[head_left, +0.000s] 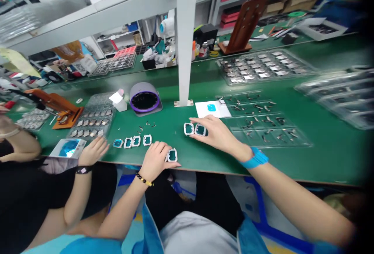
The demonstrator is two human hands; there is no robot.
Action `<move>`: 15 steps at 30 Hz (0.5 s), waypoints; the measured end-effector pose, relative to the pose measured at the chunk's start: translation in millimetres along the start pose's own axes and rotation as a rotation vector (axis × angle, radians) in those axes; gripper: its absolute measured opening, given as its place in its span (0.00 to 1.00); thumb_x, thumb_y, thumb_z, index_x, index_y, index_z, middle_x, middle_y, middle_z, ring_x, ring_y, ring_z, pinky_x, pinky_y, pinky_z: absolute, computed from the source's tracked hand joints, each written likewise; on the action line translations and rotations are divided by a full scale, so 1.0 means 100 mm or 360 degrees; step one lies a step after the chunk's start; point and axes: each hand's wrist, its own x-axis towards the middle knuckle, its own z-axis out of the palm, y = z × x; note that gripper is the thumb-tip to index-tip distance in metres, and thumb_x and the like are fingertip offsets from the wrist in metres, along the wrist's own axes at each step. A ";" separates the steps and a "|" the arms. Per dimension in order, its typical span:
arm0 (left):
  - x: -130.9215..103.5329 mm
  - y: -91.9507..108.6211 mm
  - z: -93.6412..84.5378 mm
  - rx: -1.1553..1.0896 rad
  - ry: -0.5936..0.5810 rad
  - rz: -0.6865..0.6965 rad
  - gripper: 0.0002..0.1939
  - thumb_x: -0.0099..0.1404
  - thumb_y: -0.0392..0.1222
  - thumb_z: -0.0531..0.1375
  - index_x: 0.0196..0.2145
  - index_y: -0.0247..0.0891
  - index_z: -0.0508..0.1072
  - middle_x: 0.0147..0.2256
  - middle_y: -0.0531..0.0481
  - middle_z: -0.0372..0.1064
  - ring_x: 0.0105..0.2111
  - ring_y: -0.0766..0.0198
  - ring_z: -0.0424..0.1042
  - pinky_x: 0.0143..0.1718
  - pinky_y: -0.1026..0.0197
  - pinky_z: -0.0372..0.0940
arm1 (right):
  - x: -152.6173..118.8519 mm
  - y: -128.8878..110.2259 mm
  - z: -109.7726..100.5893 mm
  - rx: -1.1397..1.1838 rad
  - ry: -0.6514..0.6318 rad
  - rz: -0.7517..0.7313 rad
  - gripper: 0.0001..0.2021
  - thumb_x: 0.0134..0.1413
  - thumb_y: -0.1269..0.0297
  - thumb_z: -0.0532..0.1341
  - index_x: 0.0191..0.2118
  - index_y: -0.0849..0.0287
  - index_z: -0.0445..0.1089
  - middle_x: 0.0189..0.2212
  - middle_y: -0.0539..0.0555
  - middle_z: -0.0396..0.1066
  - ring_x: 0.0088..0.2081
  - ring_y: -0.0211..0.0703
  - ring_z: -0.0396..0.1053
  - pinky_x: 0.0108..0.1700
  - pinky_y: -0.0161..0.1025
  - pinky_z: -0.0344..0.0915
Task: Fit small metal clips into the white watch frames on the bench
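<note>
My right hand (214, 132) is closed on two white watch frames (189, 129) side by side, pinched between thumb and fingers above the green table. My left hand (155, 158) is at the table's front edge, its thumb and fingers around another white watch frame (172, 155). Part of a further frame shows under those fingers, mostly hidden. Left of this hand several similar frames (136, 141) lie in a loose row, and the leftmost piece (118, 143) shows blue. A few tiny dark parts (147, 125) are scattered just behind the row.
Clear trays of small parts (263, 119) lie right of my right hand, beside a white card with a blue patch (212, 108). A purple-rimmed device (145, 99) and a white post (187, 43) stand behind. At left, a co-worker's hand (94, 150) is near a small box (67, 148).
</note>
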 end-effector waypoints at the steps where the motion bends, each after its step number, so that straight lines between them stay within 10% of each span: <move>1: -0.16 -0.03 -0.02 -0.0011 0.0025 -0.0045 0.31 0.61 0.70 0.61 0.48 0.41 0.73 0.43 0.43 0.74 0.44 0.51 0.72 0.47 0.50 0.67 | -0.07 -0.11 0.06 0.0040 -0.0026 0.0005 0.29 0.63 0.50 0.65 0.66 0.52 0.66 0.54 0.58 0.76 0.50 0.60 0.70 0.52 0.56 0.69; 7: -0.75 -0.37 -0.16 0.0142 0.0273 -0.0266 0.30 0.63 0.66 0.62 0.49 0.39 0.75 0.43 0.42 0.75 0.44 0.51 0.73 0.48 0.49 0.69 | -0.17 -0.85 0.57 0.0235 -0.0209 -0.0059 0.23 0.60 0.54 0.69 0.59 0.52 0.72 0.53 0.56 0.77 0.51 0.56 0.70 0.52 0.53 0.68; 15: -0.79 -0.64 -0.21 0.0255 0.0388 -0.0195 0.30 0.65 0.60 0.64 0.59 0.41 0.72 0.54 0.39 0.73 0.54 0.48 0.72 0.56 0.47 0.68 | 0.11 -1.32 1.00 0.0177 -0.0200 -0.0157 0.22 0.62 0.57 0.69 0.58 0.59 0.71 0.54 0.59 0.75 0.53 0.55 0.67 0.52 0.52 0.66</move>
